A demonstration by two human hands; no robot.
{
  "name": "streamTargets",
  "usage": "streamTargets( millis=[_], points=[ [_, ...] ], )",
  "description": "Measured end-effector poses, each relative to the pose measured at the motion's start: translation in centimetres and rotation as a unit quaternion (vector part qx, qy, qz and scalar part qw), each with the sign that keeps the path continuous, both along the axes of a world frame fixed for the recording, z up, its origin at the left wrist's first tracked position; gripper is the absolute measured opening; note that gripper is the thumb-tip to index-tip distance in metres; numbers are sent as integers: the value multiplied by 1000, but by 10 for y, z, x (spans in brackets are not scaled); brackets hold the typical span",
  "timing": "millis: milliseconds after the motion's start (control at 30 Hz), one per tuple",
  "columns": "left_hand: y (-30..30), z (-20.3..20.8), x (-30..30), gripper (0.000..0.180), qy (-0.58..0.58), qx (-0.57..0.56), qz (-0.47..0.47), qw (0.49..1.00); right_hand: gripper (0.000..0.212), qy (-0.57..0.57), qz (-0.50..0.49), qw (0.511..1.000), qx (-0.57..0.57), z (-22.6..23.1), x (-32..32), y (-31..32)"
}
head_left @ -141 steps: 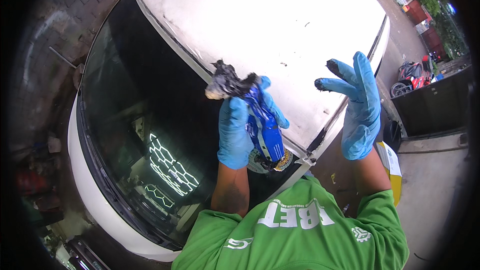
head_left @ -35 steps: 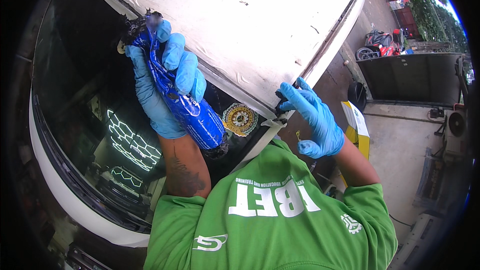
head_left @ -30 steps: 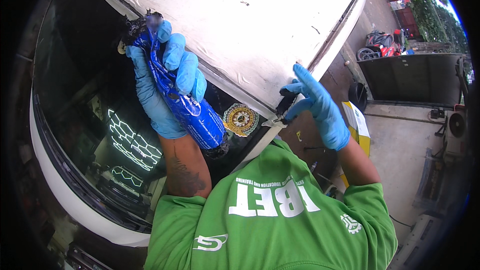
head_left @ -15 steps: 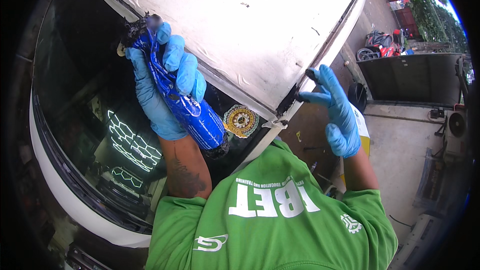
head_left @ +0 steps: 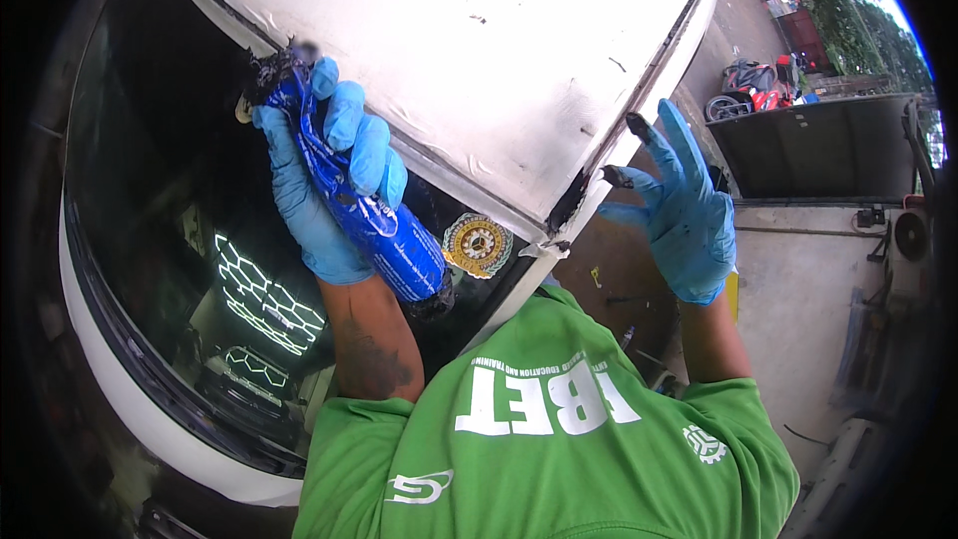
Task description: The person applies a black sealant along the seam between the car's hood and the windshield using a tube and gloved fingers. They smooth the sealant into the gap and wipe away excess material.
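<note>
My left hand (head_left: pixel 314 220), in a blue glove, is wrapped round a blue foil sausage pack of sealant (head_left: pixel 399 250). The pack is crumpled toward its far end, and black paste clings to both ends. It is held above the dark windshield (head_left: pixel 150 170) of a white vehicle. My right hand (head_left: pixel 694 230), also gloved in blue, is raised beside the roof's right edge with its fingers spread. Black paste coats two of its fingertips. A strip of black sealant (head_left: pixel 567 202) lies in the channel at the near corner of the white roof (head_left: pixel 449 50).
A round gold sticker (head_left: pixel 477 246) is on the glass near the roof corner. To the right stands a large dark panel (head_left: pixel 818 150) with red items and a wheel behind it. A round fan-like unit (head_left: pixel 910 243) is at the far right.
My right hand has risen slightly and turned, its fingers spreading wider beside the roof edge. The left hand keeps its hold on the sealant pack, almost unmoved.
</note>
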State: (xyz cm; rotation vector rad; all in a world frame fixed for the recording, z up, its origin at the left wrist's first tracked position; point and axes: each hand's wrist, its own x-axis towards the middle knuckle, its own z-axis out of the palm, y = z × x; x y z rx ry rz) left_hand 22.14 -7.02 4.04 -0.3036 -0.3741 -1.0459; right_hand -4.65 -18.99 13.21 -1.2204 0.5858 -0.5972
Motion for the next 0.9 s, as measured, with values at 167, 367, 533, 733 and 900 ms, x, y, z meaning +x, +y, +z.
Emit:
streamTargets(
  millis=[167, 367, 533, 733, 900],
  points=[
    [1, 0, 0, 49, -10, 6, 4, 1000, 99, 23, -9, 998, -50, -3, 1, 2],
    [1, 0, -2, 48, -7, 10, 5, 1000, 129, 326, -25, 710, -624, -13, -1, -3],
    [0, -1, -1, 48, -20, 5, 3, 1000, 135, 362, -33, 681, -635, -16, 19, -8],
    [-2, -1, -1, 48, -19, 7, 2, 1000, 143, 338, 34, 677, -653, -18, 28, -41],
    [-1, 0, -1, 49, -20, 10, 9, 1000, 143, 382, 85, 616, -683, -17, 46, -38]
  ],
)
